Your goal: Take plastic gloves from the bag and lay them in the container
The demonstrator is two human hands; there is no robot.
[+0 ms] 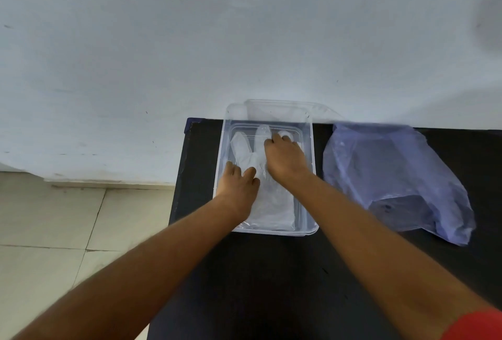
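A clear plastic container (311,176) stands on the black table near its far left corner. A translucent plastic glove (274,203) lies flat on its bottom, fingers pointing away from me. My left hand (239,187) rests palm down on the glove's near left part, fingers slightly spread. My right hand (285,160) presses on the glove's finger end, knuckles bent. Whether either hand pinches the film is hidden under the fingers. To the right of the container lies the crumpled bluish plastic bag (394,176).
The black table (271,271) ends at its left edge (179,176), with a tiled floor (54,231) below. A pale wall (244,40) rises right behind the container. The container's clear lid (320,110) leans against that wall.
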